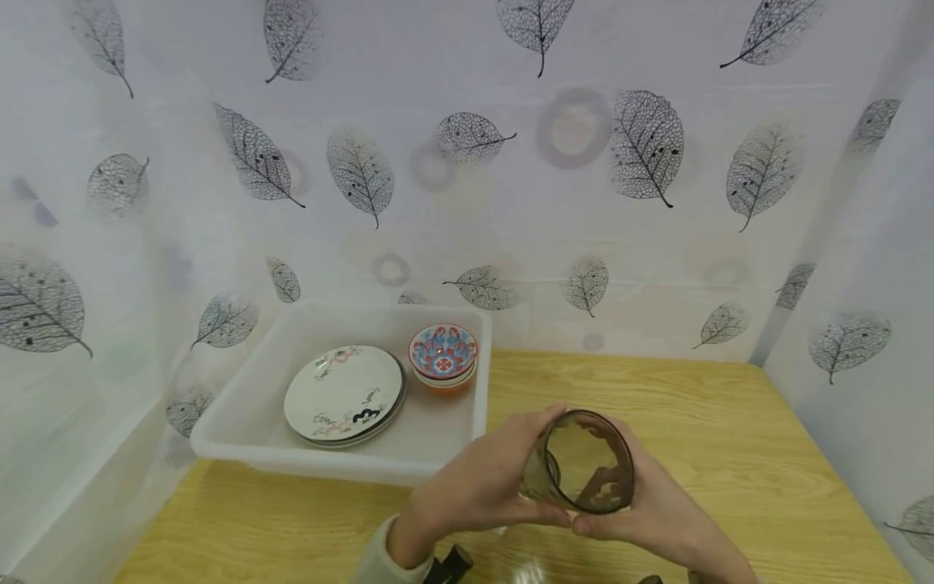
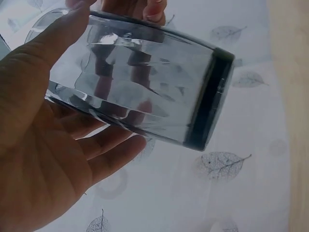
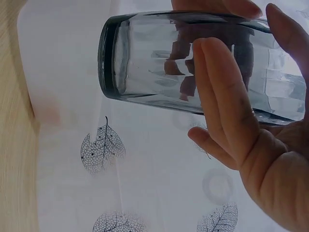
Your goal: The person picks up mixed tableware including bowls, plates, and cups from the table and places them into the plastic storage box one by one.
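A tinted, see-through drinking glass (image 1: 580, 458) is held between both hands above the table, its open rim tilted up toward the head camera. My left hand (image 1: 477, 478) grips one side with the thumb along the near part of the rim. On the opposite side my right hand (image 1: 660, 507) holds it, and the two thumb tips come close together. In the left wrist view the glass (image 2: 164, 82) shows faceted walls and a thick dark base. The right wrist view has fingers (image 3: 222, 82) lying across the wall of the glass (image 3: 145, 58).
A white plastic bin (image 1: 350, 466) stands at the left on the wooden table (image 1: 700, 430). Inside it are stacked white plates (image 1: 343, 393) with floral decoration, beside stacked bowls (image 1: 443, 353), the top one red and blue. Leaf-patterned sheeting (image 1: 467, 219) surrounds the back and sides.
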Demonstrator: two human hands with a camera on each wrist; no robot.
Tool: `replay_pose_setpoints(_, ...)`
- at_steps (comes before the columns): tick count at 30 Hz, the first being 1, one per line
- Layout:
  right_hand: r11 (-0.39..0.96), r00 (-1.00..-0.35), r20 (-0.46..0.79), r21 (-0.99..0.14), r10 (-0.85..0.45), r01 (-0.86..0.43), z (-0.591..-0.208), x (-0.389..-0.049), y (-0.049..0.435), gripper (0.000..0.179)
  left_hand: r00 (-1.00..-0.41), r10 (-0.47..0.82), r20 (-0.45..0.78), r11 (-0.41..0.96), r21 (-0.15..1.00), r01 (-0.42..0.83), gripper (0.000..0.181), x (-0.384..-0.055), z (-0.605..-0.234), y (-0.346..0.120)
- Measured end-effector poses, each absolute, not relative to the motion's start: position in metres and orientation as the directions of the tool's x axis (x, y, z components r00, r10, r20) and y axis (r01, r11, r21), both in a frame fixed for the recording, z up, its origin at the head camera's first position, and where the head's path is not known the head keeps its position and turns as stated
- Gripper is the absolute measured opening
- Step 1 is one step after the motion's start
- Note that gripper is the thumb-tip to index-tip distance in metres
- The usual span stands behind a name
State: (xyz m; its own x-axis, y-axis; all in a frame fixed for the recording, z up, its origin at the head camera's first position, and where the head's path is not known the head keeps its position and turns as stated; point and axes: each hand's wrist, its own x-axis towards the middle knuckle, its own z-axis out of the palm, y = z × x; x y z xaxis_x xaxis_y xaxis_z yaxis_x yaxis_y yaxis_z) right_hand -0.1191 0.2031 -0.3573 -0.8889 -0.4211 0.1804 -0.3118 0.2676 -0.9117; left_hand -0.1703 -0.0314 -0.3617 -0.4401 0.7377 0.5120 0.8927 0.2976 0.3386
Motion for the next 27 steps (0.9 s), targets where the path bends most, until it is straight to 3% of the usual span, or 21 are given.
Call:
replay_pose_setpoints(7, 0.366, -0.861, 0.262, -0.822, -0.436, -0.436, -0.361, -0.124, 0.196, 0.107, -0.391, 0.750, 0.534, 0.245, 0.324, 0.914, 0.103, -0.181, -0.358, -0.044)
replay_pose_setpoints(14, 0.236, -0.853, 0.202, -0.908, -0.481, -0.347, -0.362, -0.124, 0.191, 0.103, -0.374, 0.744, 0.554, 0.228, 0.316, 0.921, 0.099, -0.187, -0.356, -0.052)
replay_pose_setpoints(19, 0.175, -0.830, 0.182, -0.933, -0.527, -0.315, -0.359, -0.121, 0.194, 0.100, -0.440, 0.701, 0.561, 0.274, 0.358, 0.893, 0.099, -0.184, -0.354, -0.058)
replay_pose_setpoints(23, 0.213, -0.839, 0.147, -0.931, -0.524, -0.297, -0.359, -0.118, 0.197, 0.098, -0.516, 0.656, 0.551, 0.309, 0.429, 0.849, 0.099, -0.181, -0.350, -0.066)
replay_pose_setpoints(27, 0.235, -0.846, 0.154, -0.922, -0.510, -0.309, -0.361, -0.118, 0.199, 0.093, -0.550, 0.605, 0.576, 0.321, 0.455, 0.831, 0.101, -0.182, -0.348, -0.074)
